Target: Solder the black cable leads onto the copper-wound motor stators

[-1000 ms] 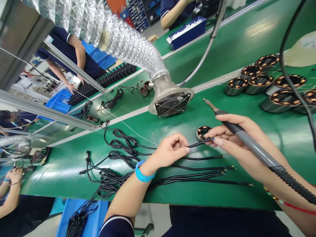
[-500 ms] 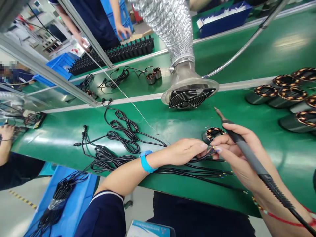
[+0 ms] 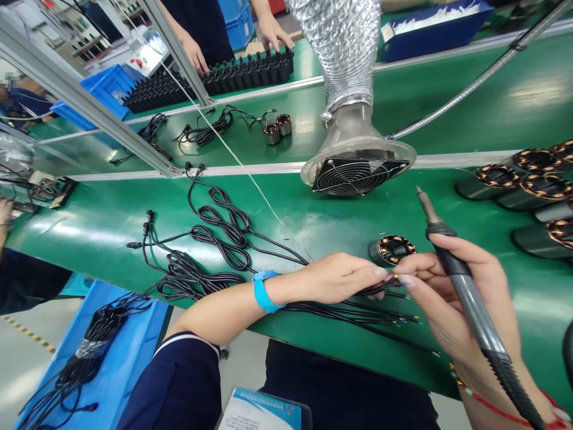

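Note:
My left hand (image 3: 342, 278), with a blue wristband, pinches the end of a black cable (image 3: 380, 288) above the green bench. My right hand (image 3: 452, 298) grips a grey soldering iron (image 3: 461, 286) with its tip pointing up and away, while its fingertips also pinch the cable's stripped wire ends. The two hands meet just in front of a small copper-wound motor stator (image 3: 393, 249) lying on the bench. Several more black cables (image 3: 224, 239) lie coiled to the left and stretch under my hands.
A fume extractor fan (image 3: 356, 170) on a silver flexible duct sits behind the stator. More wound stators (image 3: 519, 179) stand at the right. A blue bin of cables (image 3: 89, 358) is at lower left. Other people's hands (image 3: 273, 30) work beyond the belt (image 3: 286, 143).
The view has shifted right and down. My left hand slid along the cable toward my right hand, and both now pinch its end; the iron stands more upright.

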Motion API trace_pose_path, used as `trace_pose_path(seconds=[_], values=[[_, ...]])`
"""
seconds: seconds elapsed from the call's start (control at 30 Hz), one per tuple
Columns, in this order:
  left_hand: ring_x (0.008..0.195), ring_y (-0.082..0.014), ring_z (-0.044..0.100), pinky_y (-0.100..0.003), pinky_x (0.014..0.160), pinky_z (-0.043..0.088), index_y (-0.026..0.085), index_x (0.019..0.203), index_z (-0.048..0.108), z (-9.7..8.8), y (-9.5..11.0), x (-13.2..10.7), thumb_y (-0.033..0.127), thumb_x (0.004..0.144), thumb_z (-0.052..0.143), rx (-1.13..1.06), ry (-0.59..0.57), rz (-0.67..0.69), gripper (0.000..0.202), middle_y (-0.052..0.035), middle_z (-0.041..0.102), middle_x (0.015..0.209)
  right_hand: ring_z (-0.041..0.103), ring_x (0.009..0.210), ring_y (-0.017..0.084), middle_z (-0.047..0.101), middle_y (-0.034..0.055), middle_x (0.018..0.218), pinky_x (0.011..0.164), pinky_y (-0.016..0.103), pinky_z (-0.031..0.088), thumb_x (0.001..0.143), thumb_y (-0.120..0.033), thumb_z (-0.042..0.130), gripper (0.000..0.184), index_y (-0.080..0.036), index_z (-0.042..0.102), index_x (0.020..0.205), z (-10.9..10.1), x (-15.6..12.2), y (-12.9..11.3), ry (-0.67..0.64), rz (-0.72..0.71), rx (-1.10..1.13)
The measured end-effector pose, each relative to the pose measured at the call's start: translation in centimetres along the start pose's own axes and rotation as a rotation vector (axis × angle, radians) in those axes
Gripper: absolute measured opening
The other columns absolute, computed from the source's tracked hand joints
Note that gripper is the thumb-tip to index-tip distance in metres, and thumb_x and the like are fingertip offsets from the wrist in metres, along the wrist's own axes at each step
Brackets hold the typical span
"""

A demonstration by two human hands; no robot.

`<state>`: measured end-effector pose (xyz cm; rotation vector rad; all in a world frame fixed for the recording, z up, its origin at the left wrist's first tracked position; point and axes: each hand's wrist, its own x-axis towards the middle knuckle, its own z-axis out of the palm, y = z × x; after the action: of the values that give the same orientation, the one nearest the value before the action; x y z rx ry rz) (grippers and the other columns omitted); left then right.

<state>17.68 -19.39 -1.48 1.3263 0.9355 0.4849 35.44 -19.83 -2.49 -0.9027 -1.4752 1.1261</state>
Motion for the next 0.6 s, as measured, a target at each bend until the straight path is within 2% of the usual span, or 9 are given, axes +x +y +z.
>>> trace_pose_path(seconds=[0.1, 0.2, 0.23, 0.3, 0.4, 0.47, 0.53, 0.6], values=[[0.068, -0.0097, 0.063, -0.025, 0.071, 0.052, 0.015, 0.077, 0.061, 0.2, 0.1, -0.1, 0.036, 0.098, 0.044, -0.286, -0.115, -0.112, 0.034, -0.0020, 0.066, 0.072, 0.064, 0.063, 0.012, 0.067, -0.0036, 0.081, 0.055, 0.019, 0.055, 0.080, -0.016, 0.071, 0.047, -0.034, 0.054, 0.120, 0.2, -0.2, -0.1, -0.031, -0.031, -0.002], [0.049, -0.0073, 0.055, -0.021, 0.049, 0.042, 0.016, 0.081, 0.055, 0.2, 0.3, -0.3, 0.051, 0.087, 0.060, -0.490, -0.160, -0.154, 0.036, 0.0032, 0.061, 0.061, 0.063, 0.065, 0.011, 0.066, -0.0033, 0.082, 0.058, 0.021, 0.053, 0.081, -0.016, 0.070, 0.047, -0.034, 0.053, 0.120, 0.4, -0.4, -0.1, -0.027, -0.064, -0.021], [0.045, -0.0054, 0.050, -0.019, 0.045, 0.035, 0.017, 0.081, 0.055, 0.1, 0.4, -0.4, 0.053, 0.080, 0.068, -0.503, -0.131, -0.146, 0.038, 0.0050, 0.059, 0.059, 0.063, 0.065, 0.011, 0.066, -0.0035, 0.080, 0.060, 0.021, 0.053, 0.082, -0.016, 0.070, 0.046, -0.033, 0.053, 0.121, 0.3, -0.5, 0.0, -0.028, -0.070, -0.032], [0.045, -0.0027, 0.042, -0.018, 0.045, 0.028, 0.016, 0.079, 0.056, 0.1, 0.7, -0.3, 0.044, 0.073, 0.077, -0.483, -0.033, -0.133, 0.036, 0.0071, 0.055, 0.057, 0.064, 0.065, 0.012, 0.066, -0.0032, 0.079, 0.060, 0.022, 0.052, 0.083, -0.019, 0.070, 0.045, -0.031, 0.052, 0.122, 0.1, -0.3, 0.1, -0.044, -0.062, -0.076], [0.052, -0.0022, 0.043, -0.019, 0.053, 0.033, 0.014, 0.070, 0.055, 0.1, 0.9, 0.3, 0.020, 0.077, 0.070, -0.396, 0.157, -0.139, 0.018, 0.0069, 0.052, 0.058, 0.069, 0.076, 0.017, 0.071, 0.0012, 0.085, 0.069, 0.030, 0.055, 0.087, -0.034, 0.067, 0.040, -0.028, 0.052, 0.124, -1.0, 0.0, 0.1, -0.039, -0.025, -0.273], [0.053, -0.0025, 0.041, -0.020, 0.056, 0.032, 0.014, 0.067, 0.054, -0.1, 0.6, 1.1, 0.011, 0.079, 0.063, -0.309, 0.289, -0.140, 0.015, 0.0073, 0.050, 0.057, 0.070, 0.086, 0.021, 0.071, 0.0037, 0.084, 0.077, 0.036, 0.055, 0.090, -0.045, 0.062, 0.041, -0.026, 0.055, 0.126, -2.0, 0.1, 0.0, 0.035, 0.015, -0.471], [0.053, -0.0032, 0.039, -0.021, 0.055, 0.031, 0.014, 0.067, 0.054, -0.4, -0.1, 2.2, 0.011, 0.080, 0.061, -0.227, 0.387, -0.113, 0.014, 0.0076, 0.049, 0.057, 0.069, 0.080, 0.021, 0.071, 0.0050, 0.084, 0.074, 0.038, 0.054, 0.090, -0.050, 0.059, 0.047, -0.026, 0.058, 0.130, -2.9, 0.0, 0.0, 0.121, 0.054, -0.555], [0.056, -0.0040, 0.041, -0.021, 0.058, 0.032, 0.014, 0.067, 0.055, -0.9, -0.8, 3.3, 0.012, 0.079, 0.061, -0.161, 0.450, -0.051, 0.014, 0.0069, 0.051, 0.059, 0.067, 0.070, 0.019, 0.071, 0.0073, 0.092, 0.065, 0.036, 0.051, 0.089, -0.050, 0.062, 0.045, -0.025, 0.062, 0.127, -3.5, -0.5, 0.3, 0.186, 0.065, -0.511]])
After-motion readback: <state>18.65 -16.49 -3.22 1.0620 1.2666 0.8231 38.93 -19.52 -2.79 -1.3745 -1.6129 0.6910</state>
